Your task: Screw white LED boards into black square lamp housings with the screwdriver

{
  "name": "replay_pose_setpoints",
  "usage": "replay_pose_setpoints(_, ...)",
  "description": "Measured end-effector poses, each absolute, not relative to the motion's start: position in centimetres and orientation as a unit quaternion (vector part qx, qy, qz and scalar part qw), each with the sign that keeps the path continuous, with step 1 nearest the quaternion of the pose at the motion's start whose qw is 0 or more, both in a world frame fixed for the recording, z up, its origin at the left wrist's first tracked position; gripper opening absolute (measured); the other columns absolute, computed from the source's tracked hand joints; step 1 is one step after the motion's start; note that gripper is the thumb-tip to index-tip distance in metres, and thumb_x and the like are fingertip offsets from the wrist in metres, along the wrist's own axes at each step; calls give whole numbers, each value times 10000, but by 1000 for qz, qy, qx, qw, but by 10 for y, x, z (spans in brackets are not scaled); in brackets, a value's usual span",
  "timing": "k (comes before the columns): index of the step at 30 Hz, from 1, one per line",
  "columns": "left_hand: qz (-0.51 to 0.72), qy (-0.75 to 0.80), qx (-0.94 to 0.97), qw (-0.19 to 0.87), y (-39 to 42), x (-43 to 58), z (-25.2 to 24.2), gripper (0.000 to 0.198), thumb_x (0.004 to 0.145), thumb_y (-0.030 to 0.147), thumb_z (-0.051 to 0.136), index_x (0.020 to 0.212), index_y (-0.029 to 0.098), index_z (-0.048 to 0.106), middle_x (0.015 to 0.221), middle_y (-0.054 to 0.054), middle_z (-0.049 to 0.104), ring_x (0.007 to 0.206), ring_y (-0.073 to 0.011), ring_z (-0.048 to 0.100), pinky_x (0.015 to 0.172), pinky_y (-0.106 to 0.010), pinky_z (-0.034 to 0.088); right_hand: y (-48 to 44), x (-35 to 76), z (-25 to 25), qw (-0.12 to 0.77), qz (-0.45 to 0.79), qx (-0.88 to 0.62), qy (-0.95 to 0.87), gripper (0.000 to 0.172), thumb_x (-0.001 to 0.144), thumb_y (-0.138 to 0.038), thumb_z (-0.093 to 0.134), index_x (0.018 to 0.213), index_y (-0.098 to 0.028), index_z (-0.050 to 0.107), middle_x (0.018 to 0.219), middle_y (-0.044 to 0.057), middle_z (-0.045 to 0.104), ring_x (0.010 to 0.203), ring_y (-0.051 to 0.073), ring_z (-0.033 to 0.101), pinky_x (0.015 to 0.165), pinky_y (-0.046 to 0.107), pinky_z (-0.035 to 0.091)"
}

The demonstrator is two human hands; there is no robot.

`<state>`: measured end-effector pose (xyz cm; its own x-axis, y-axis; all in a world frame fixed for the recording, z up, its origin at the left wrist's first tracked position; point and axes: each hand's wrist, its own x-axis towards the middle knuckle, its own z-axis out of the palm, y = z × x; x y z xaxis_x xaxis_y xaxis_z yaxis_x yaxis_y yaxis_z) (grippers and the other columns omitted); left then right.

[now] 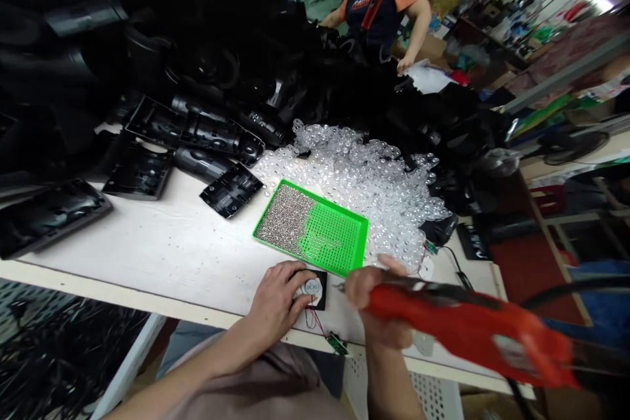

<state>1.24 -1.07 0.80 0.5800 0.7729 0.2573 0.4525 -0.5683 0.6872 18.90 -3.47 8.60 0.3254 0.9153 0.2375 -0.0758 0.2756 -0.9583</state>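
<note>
Axis of red screwdriver (467,328) is pointing left.
Right hand (377,305) is clenching it; left hand (278,302) is pinching black module (315,289) below green tray (339,239).

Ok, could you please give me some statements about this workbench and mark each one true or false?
1. The right hand holds a red screwdriver. True.
2. The screws fill the whole green tray. False: they cover only about its left half.
3. The left hand holds a small black part on the table. True.
4. The clear caps lie inside the tray. False: they are piled on the table behind it.
</note>
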Motion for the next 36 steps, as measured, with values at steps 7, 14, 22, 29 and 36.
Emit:
replay_pose_setpoints(7,299,371,836,272,-10,13,4,248,948,347,484,1140,237,595,1112,-86,616,1028,-250,574,826,-386,485,28,222,72,720,297,-461,-425,537,708,-651,603,1080,-268,541,491,-97,412,341,96,358,354,222,295)
replay_pose_setpoints(14,309,367,837,262,-9,14,4,251,957,351,469,1134,223,591,1101,-94,615,1013,-249,577,821,-390,486,32,222,49,708,326,-454,-432,476,729,-600,604,1029,-237,532,519,-88,436,378,96,395,376,216,324)
replay_pose_setpoints(22,303,367,838,265,-9,13,3,255,955,348,472,1141,227,598,1108,-93,615,1029,-241,572,837,-376,482,36,224,40,698,333,-446,-449,471,729,-603,608,1003,-227,533,514,-87,438,370,96,399,366,219,328)
replay_pose_setpoints(29,289,370,843,263,-9,14,4,246,946,339,495,1140,229,599,1122,-90,613,1047,-244,566,842,-377,475,23,215,85,742,317,-427,-408,595,721,-620,639,1189,-278,502,523,-95,463,366,92,395,362,208,331)
replay_pose_setpoints(36,279,369,847,262,-11,14,3,260,931,329,529,1157,221,597,1151,-94,607,1079,-249,556,867,-387,470,-23,172,99,732,399,-412,-368,685,682,-726,625,1174,-257,540,491,-87,454,336,102,383,363,238,347)
